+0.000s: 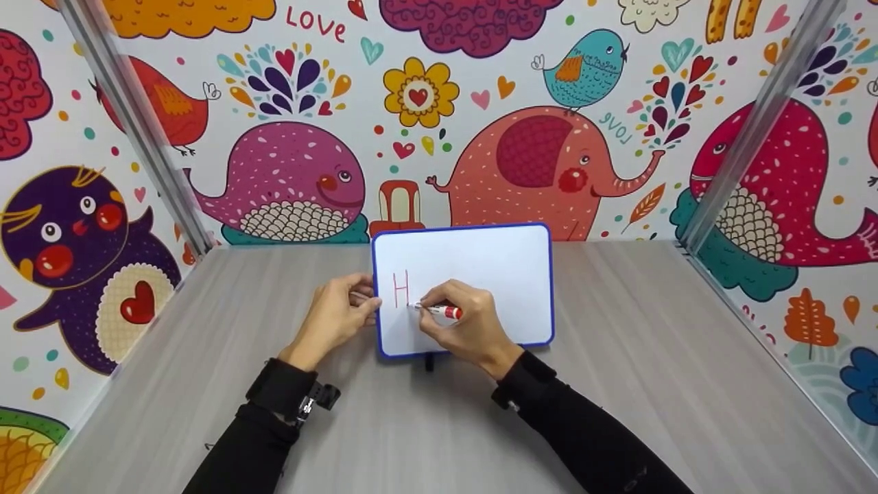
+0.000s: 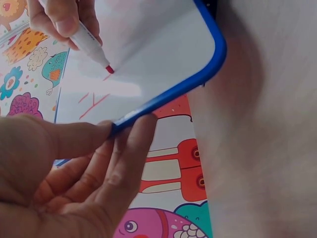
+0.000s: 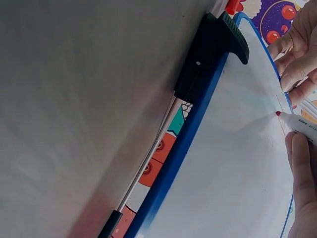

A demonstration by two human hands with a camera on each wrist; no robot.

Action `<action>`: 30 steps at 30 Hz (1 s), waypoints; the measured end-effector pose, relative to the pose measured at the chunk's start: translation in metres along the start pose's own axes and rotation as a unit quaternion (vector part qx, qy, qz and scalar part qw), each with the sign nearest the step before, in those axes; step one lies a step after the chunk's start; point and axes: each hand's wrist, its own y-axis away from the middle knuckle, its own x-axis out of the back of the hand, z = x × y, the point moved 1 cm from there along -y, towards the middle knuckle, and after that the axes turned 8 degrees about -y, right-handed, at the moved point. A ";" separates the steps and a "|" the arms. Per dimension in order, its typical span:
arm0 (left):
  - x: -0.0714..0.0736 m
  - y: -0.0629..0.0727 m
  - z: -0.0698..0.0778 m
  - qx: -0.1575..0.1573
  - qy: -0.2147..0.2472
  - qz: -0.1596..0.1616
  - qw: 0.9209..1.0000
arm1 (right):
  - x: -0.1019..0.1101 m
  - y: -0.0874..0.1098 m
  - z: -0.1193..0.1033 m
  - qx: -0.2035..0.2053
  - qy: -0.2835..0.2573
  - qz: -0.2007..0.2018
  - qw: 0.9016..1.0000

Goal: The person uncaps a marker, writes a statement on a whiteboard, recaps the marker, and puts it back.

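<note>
A whiteboard [image 1: 487,274] with a blue frame stands propped up on the table, leaning back slightly. My left hand [image 1: 335,314] pinches its left edge, thumb [image 2: 81,139] on the front side and fingertips at the frame. In my right hand [image 1: 470,319] is a white marker [image 2: 89,44] with a red tip and a red end [image 1: 453,312], gripped like a pen. The red tip is at the board's surface, by the lower right end of a thin red letter H [image 1: 396,291] near the left side. The rest of the writing surface looks white.
A black stand clip [image 3: 208,59] holds the board's lower edge, and a black stand foot [image 1: 429,362] juts out below it. The grey wood-grain table [image 1: 617,384] is enclosed by cartoon-printed walls [image 1: 288,178] with metal corner posts [image 1: 748,137].
</note>
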 end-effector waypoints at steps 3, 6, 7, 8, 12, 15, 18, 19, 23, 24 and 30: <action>0.000 0.000 0.000 0.002 0.000 -0.001 1.000 | 0.000 0.000 0.000 0.000 0.000 -0.003 1.000; 0.000 0.000 0.000 0.003 -0.003 -0.001 1.000 | 0.001 0.001 0.000 0.000 0.000 -0.005 1.000; 0.000 0.000 0.000 0.002 -0.002 -0.002 1.000 | 0.001 0.001 0.001 0.000 -0.001 -0.003 1.000; 0.000 0.000 0.000 0.002 -0.003 -0.003 1.000 | 0.002 0.001 0.001 0.002 -0.001 0.000 1.000; 0.000 0.000 0.000 -0.003 0.003 -0.009 1.000 | 0.005 0.000 0.003 0.015 0.005 0.021 1.000; 0.001 -0.001 0.000 -0.007 0.011 -0.012 1.000 | 0.007 -0.001 0.004 0.030 0.015 0.033 0.999; 0.001 -0.001 -0.001 -0.003 0.027 -0.020 0.999 | 0.008 -0.001 0.005 0.041 0.024 0.037 0.998; 0.001 -0.001 -0.001 0.000 0.032 -0.023 0.999 | 0.008 -0.002 0.005 0.043 0.024 0.037 0.998; 0.001 -0.001 -0.002 0.011 0.049 -0.034 0.998 | 0.009 -0.002 0.005 0.040 0.029 0.036 0.998; 0.000 -0.001 -0.002 0.013 0.048 -0.034 0.998 | 0.009 -0.002 0.005 0.038 0.028 0.035 0.998; 0.000 -0.002 -0.002 0.015 0.053 -0.035 0.998 | 0.008 -0.002 0.005 0.030 0.029 0.031 0.999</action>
